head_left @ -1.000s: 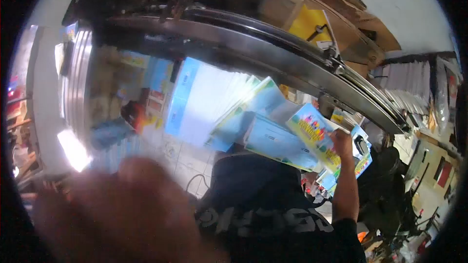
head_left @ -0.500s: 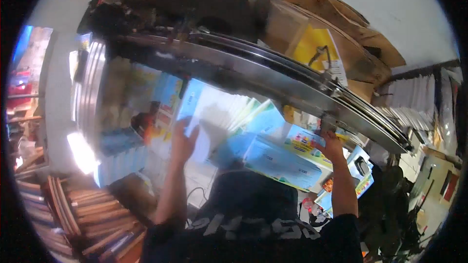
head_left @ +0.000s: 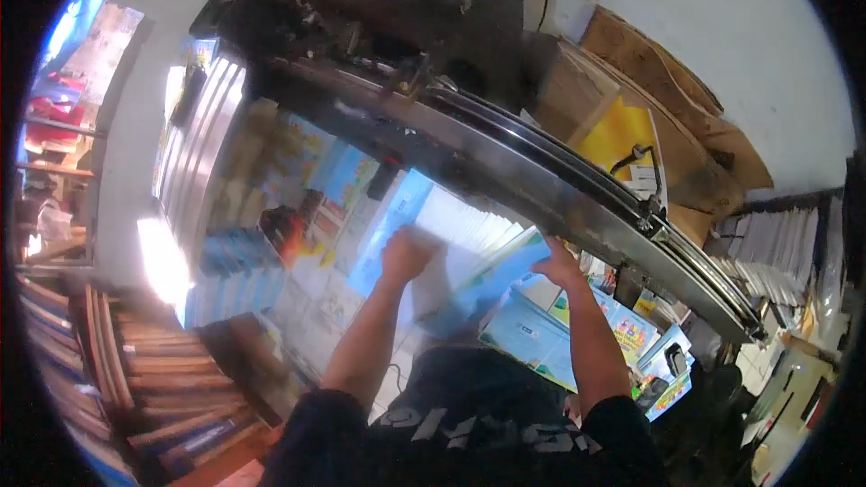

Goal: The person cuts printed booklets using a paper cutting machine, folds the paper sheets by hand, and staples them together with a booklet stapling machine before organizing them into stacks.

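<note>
A fanned stack of blue and white printed sheets lies in front of my torso, below the long metal bar. Over its left part is my left hand, fingers bent, at the blue-edged sheets; its fingertips are too blurred to read. At the stack's right edge my right hand has its thumb and fingers around the edge of a blue cover. To the right of the stack lie more blue covers and a colourful printed cover.
A long metal bar crosses above the sheets. Stacked blue booklets stand at left, with wooden boards below them. Cardboard leans at the upper right. A bright lamp glows at left.
My left hand came down from near the camera onto the sheets. My right hand moved left from the colourful cover to the fanned stack. The view has shifted.
</note>
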Demonstrator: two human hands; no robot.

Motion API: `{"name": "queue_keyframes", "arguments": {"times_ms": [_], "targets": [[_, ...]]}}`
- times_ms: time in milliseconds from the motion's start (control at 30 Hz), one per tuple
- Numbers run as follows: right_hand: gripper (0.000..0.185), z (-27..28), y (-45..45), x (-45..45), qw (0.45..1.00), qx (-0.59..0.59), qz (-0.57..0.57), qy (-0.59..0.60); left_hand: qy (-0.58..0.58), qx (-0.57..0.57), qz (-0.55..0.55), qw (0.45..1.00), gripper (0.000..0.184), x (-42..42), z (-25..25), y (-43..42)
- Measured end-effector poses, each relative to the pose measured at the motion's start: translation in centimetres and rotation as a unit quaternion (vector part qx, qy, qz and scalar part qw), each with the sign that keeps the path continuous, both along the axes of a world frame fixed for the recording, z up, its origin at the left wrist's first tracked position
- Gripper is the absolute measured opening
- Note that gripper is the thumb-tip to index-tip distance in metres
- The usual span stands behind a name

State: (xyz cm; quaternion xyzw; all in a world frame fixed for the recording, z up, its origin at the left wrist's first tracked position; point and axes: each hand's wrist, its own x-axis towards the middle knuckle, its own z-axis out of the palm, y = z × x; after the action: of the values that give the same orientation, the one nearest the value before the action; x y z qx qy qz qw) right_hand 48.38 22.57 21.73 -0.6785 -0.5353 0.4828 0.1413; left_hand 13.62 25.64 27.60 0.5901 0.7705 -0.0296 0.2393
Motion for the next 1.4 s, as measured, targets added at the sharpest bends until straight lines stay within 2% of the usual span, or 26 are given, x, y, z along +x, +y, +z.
{"name": "queue_keyframes", "arguments": {"times_ms": [33, 100, 133, 233, 267, 300, 367, 433, 500, 633, 667, 733, 833, 900, 967, 1100, 1167, 1233, 1300, 1333, 1367, 1400], "targets": [[0.073, -0.2, 0.3, -0.2, 1.000, 0.002, 0.008, -0.002, -0.052, -0.014, -0.021, 0.998, 0.087, -0.2, -0.1, 0.0], [0.075, -0.8, 0.6, -0.9, 0.991, -0.069, -0.024, 0.112, -0.071, -0.045, -0.014, 0.996, 0.084, 1.0, 2.1, -0.5], [0.075, -1.2, 0.3, -1.2, 0.991, -0.070, -0.022, 0.112, -0.082, -0.067, -0.025, 0.994, 0.084, 1.7, 2.1, -1.7], [0.082, -2.5, -0.1, -1.5, 0.994, -0.027, -0.023, 0.107, -0.124, -0.123, -0.058, 0.983, 0.088, 4.6, 5.2, -3.4], [0.084, -2.1, -0.2, -1.8, 0.997, 0.046, 0.022, 0.059, -0.155, -0.159, -0.080, 0.972, 0.093, 5.6, 6.0, -4.0], [0.087, -1.3, 0.1, -2.2, 0.990, 0.121, 0.068, 0.011, -0.155, -0.157, -0.079, 0.972, 0.093, 6.4, 5.6, -4.7], [0.084, 0.9, 0.5, -2.3, 0.993, 0.097, 0.059, 0.027, -0.125, -0.109, -0.139, 0.976, 0.102, 7.6, 4.7, -7.0], [0.081, 2.4, 1.0, -2.4, 0.996, 0.029, 0.079, 0.033, -0.137, -0.144, -0.119, 0.973, 0.107, 8.0, 4.1, -8.6], [0.078, 0.8, 0.5, -2.4, 0.996, 0.045, 0.076, 0.033, -0.109, -0.069, -0.132, 0.983, 0.110, 8.6, 4.1, -9.4], [0.072, -2.3, 0.3, -3.4, 0.996, 0.061, 0.057, 0.025, -0.076, -0.071, -0.130, 0.986, 0.114, 9.8, 5.8, -9.6], [0.072, -2.2, 0.3, -3.8, 0.996, 0.062, 0.055, 0.024, -0.058, -0.065, -0.103, 0.991, 0.112, 10.1, 5.9, -9.6], [0.073, -2.0, 0.1, -4.9, 0.970, 0.225, 0.069, -0.053, -0.042, -0.060, -0.076, 0.994, 0.111, 10.1, 5.3, -9.9], [0.075, -1.2, 0.1, -6.3, 0.975, 0.218, 0.032, -0.032, 0.015, -0.009, -0.080, 0.997, 0.102, 9.2, 3.5, -10.1], [0.080, -1.0, -0.1, -6.8, 0.971, 0.233, 0.030, -0.049, -0.066, 0.004, -0.020, 0.998, 0.092, 8.9, 4.2, -9.4], [0.084, -1.1, -0.1, -7.3, 0.994, 0.105, -0.017, 0.030, -0.072, -0.014, -0.012, 0.997, 0.088, 8.1, 4.3, -9.0], [0.082, -1.6, -0.4, -7.9, 0.988, 0.081, -0.053, 0.120, -0.090, -0.046, -0.015, 0.995, 0.080, 6.6, 4.0, -8.1], [0.071, -1.7, -0.7, -7.8, 0.967, 0.073, -0.127, 0.206, -0.099, -0.042, -0.019, 0.994, 0.078, 5.4, 4.9, -7.5], [0.067, -4.5, -0.4, -7.5, 0.974, 0.055, -0.145, 0.166, -0.109, -0.041, -0.026, 0.993, 0.076, 3.3, 6.2, -6.8], [0.063, -4.7, -0.5, -7.9, 0.978, 0.033, -0.166, 0.123, -0.254, -0.067, 0.026, 0.965, 0.069, 0.0, 7.2, -6.5], [0.062, -3.1, -0.5, -8.8, 0.973, -0.035, -0.136, 0.184, -0.345, 0.009, 0.029, 0.938, 0.068, -2.3, 5.5, -7.3], [0.060, -2.0, -0.9, -9.9, 0.959, -0.106, -0.104, 0.243, -0.370, -0.024, 0.081, 0.925, 0.068, -3.8, 5.5, -7.5], [0.074, -2.8, -1.0, -11.4, 0.985, -0.081, -0.018, 0.154, -0.415, -0.016, 0.113, 0.902, 0.066, -5.0, 6.8, -7.3]]}}
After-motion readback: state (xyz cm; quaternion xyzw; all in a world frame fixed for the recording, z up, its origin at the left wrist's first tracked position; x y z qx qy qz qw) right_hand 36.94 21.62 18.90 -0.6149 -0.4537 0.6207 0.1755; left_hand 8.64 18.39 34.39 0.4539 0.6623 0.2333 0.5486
